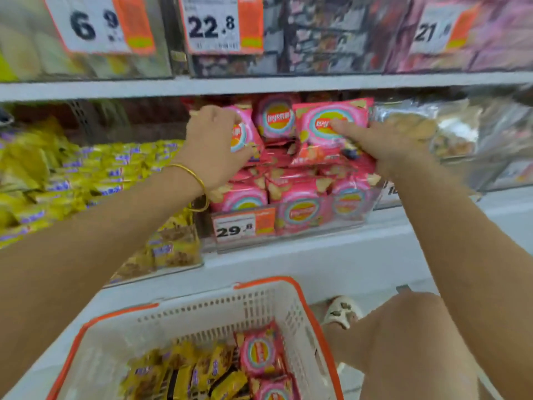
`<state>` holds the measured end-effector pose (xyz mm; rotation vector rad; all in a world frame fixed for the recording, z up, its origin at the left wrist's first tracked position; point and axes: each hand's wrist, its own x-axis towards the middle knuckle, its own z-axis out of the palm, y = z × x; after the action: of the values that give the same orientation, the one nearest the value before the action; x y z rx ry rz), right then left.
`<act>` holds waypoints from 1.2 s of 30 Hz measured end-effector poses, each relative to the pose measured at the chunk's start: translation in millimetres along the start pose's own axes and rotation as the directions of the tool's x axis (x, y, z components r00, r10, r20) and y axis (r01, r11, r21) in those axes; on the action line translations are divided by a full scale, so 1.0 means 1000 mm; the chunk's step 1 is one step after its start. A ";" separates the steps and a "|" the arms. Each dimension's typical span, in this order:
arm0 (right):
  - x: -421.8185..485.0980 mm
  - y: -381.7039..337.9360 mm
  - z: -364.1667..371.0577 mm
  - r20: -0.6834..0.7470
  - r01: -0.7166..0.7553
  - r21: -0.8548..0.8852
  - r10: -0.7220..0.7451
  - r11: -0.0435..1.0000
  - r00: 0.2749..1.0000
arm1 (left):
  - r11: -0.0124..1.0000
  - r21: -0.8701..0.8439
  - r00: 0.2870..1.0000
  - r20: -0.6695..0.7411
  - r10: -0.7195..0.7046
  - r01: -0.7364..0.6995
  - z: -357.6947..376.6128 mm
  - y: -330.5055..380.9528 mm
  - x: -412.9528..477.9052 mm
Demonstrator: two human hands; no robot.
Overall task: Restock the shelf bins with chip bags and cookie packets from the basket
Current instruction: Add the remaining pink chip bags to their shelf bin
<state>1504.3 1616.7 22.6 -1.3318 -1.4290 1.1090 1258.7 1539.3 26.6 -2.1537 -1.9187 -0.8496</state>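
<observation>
Both my hands are up in the clear shelf bin (288, 230) of pink chip bags. My left hand (215, 145), with a gold bangle on the wrist, grips a pink chip bag (240, 134) at the bin's left side. My right hand (383, 142) presses and holds another pink chip bag (326, 122) on top of the pile, thumb across its front. Below, the white basket with orange rim (288, 310) holds more pink chip bags (261, 350) at its right and yellow cookie packets (184, 373) at its left.
A bin of yellow cookie packets (57, 180) fills the shelf to the left. To the right stands a clear bin of pale snacks (450, 131). A price tag reading 29.8 (235, 229) hangs on the pink bin. My knee (409, 342) and a sandalled foot (343, 311) are beside the basket.
</observation>
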 end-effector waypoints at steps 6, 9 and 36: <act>0.061 0.005 0.033 0.040 0.122 0.039 -0.124 0.992 0.992 | 0.935 0.354 0.999 0.054 -0.008 -0.012 0.031 -0.017 0.025; 0.076 0.008 0.040 0.065 0.180 0.046 -0.183 0.983 0.981 | 0.893 0.450 1.000 0.022 0.003 -0.013 0.039 -0.022 0.038; 0.076 0.017 0.056 0.164 0.231 -0.290 -0.190 0.929 0.968 | 0.807 0.573 0.990 0.066 0.127 -0.141 0.042 -0.030 0.044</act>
<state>1450.0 1690.7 -5.1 -1.2936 -1.8570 0.8703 1245.0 1602.5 4.9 -1.8845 -1.7074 -0.1654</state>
